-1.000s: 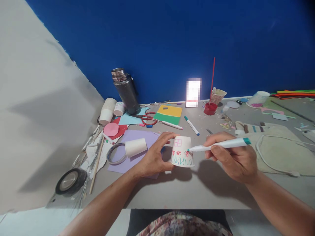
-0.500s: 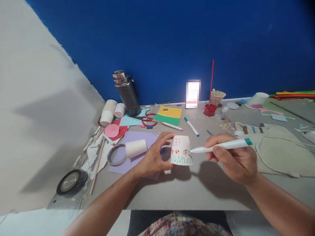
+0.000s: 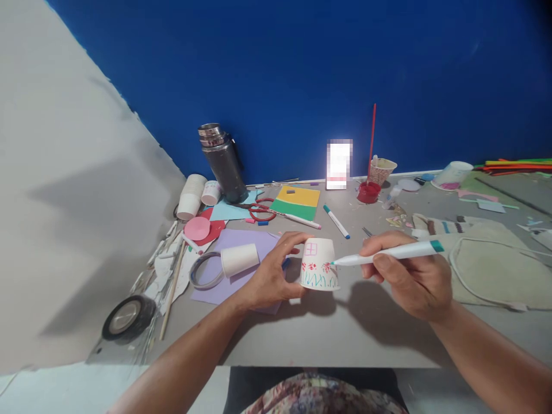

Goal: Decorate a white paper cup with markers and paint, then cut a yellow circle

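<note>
Upside down above the table, a white paper cup (image 3: 319, 270) is held by my left hand (image 3: 273, 276), thumb below and fingers at its top. Drawn on its side are a pink window, red flowers and green grass strokes. My right hand (image 3: 407, 279) grips a white marker (image 3: 388, 254) with a green end, its teal tip at the red flowers on the cup's right side. Whether the tip touches the paper is hard to tell. Behind the cup lies another marker (image 3: 336, 221) with a teal end and a blue end.
Left of my hands, a plain paper cup (image 3: 240, 260) lies on purple paper (image 3: 207, 296) beside a tape roll (image 3: 195, 280). Farther back are red-handled scissors (image 3: 261, 214), a dark flask (image 3: 226, 172) and stacked cups (image 3: 190, 198). A cloth bag (image 3: 495, 270) lies at right.
The cup has turned slightly in my left hand, its drawings shifting a little to the right. The marker tip stays by the red flowers.
</note>
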Available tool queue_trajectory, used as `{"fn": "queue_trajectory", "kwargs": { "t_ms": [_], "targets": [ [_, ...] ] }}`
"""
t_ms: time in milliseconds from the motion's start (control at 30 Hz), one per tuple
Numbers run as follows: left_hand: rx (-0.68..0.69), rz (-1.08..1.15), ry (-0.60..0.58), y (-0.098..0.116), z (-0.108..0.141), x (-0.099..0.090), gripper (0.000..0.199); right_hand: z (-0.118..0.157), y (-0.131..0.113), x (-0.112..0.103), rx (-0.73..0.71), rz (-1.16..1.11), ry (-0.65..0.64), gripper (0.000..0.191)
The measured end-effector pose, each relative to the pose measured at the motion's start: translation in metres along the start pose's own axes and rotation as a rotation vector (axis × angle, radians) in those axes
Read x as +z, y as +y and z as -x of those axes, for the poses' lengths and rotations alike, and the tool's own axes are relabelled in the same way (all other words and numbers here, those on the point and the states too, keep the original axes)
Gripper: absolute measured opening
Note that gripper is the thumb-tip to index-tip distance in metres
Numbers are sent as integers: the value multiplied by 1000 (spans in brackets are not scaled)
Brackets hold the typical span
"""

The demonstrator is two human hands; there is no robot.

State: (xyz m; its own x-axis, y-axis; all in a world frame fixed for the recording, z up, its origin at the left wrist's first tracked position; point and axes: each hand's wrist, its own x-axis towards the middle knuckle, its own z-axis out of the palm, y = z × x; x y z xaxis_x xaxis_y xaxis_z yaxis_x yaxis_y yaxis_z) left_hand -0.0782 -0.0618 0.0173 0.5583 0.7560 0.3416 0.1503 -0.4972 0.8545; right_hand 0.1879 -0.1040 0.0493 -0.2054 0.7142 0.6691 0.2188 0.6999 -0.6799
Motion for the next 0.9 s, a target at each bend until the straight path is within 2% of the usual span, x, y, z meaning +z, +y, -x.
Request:
{"fn": "queue_trajectory", "kwargs": {
  "t_ms": [100,267,467,533,667,900],
  "targets": [
    [-1,-6,-1,0,0,0,84,0,0,1,-5,11,-9,13],
    [-6,-27,6,0,0,1,85,-3,1,3,-12,43,-98,14],
    [50,-113,15,2,0,0,85,1,3,0,-4,33,55,14],
    [65,-146,27,2,0,0,86,2,4,1,-25,64,64,13],
    [27,-146,36,2,0,-1,89,0,1,5,-86,162,-11,11],
    [2,-144,27,4,1,0,88,-6,-5,10,-130,169,-92,12]
  ]
}}
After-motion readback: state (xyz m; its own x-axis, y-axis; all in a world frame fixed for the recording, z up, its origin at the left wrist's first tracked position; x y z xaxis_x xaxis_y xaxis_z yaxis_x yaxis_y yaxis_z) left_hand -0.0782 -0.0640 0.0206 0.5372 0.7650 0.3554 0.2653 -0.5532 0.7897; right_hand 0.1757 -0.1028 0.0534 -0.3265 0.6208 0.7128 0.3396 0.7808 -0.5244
